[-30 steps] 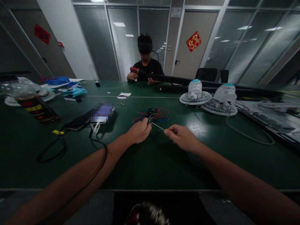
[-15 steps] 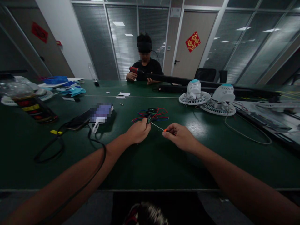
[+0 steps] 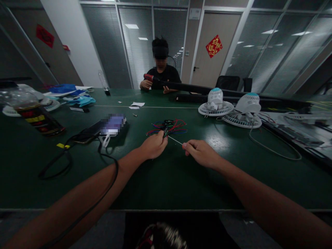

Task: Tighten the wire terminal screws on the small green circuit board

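My left hand (image 3: 154, 146) is closed in a pinch on a small dark part (image 3: 165, 132) at the near end of a bundle of red, blue and green wires (image 3: 169, 126) lying on the green table (image 3: 160, 180). My right hand (image 3: 201, 152) is closed round the handle of a thin screwdriver (image 3: 175, 140); a bit of orange-red handle shows at my fingertips. The metal shaft runs up and left, with its tip at the part in my left hand.
A phone with a black cable (image 3: 85, 145) lies to the left, a bottle (image 3: 31, 110) at far left. Two white fans (image 3: 230, 107) lie at right with a grey cord. A person (image 3: 160, 74) sits across the table holding a long dark bar.
My right hand has shifted slightly down and right on the screwdriver handle; less of the orange-red handle shows. My left hand stays pinched on the part.
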`<state>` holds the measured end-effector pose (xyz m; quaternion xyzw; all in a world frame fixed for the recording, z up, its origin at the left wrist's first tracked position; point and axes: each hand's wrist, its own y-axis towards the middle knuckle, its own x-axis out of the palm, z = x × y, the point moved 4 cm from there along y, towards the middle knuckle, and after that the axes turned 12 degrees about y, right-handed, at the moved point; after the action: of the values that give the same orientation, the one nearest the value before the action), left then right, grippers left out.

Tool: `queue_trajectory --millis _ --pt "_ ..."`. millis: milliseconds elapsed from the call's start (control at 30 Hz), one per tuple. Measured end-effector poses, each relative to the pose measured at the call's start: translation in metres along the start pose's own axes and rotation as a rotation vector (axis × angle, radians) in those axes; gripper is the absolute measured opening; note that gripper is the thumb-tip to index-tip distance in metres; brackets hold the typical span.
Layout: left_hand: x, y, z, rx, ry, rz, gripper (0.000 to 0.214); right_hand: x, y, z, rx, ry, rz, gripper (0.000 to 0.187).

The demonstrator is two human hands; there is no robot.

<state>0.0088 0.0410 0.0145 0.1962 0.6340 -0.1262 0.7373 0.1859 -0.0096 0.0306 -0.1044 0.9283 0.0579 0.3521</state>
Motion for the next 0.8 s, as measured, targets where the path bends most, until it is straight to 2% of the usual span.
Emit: queue_trajectory --millis 333,800 --pt "0.0021 0.0013 -0.0019 -0.011 0.011 0.013 0.027 0.0 0.0 0.0012 -0.03 0.007 0.037 0.03" --pt "0.0017 0.0015 -0.0019 -0.016 0.007 0.013 0.027 0.0016 0.0012 0.0062 0.008 0.028 0.082 0.026"
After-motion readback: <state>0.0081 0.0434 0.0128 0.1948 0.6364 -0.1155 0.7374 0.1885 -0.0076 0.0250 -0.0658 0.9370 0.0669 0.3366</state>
